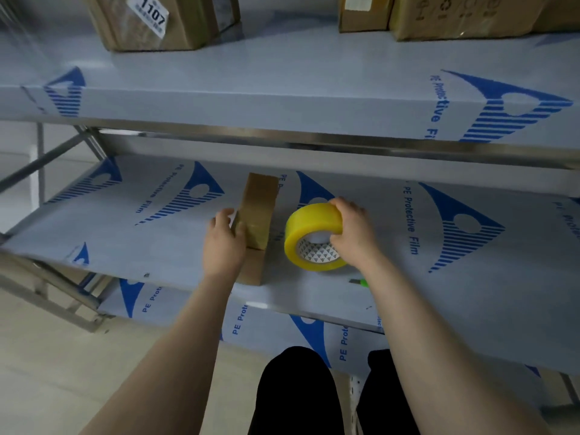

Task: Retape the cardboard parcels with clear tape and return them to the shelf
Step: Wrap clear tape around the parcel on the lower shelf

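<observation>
Left hand (pixel 224 243) on slim brown parcel (pixel 259 211)

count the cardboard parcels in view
4: one parcel on the middle shelf, gripped by the left hand; the 1107 box upper left; a small box and large box upper right. Others may be cropped out.

so the slim brown cardboard parcel (pixel 258 211) looks matt with a shinier taped top, the fat yellowish roll of clear plastic tape (pixel 309 229) is smooth and glossy, and the steel-railed shelf (pixel 345 146) wears smooth blue-printed plastic film (pixel 163 243).
</observation>
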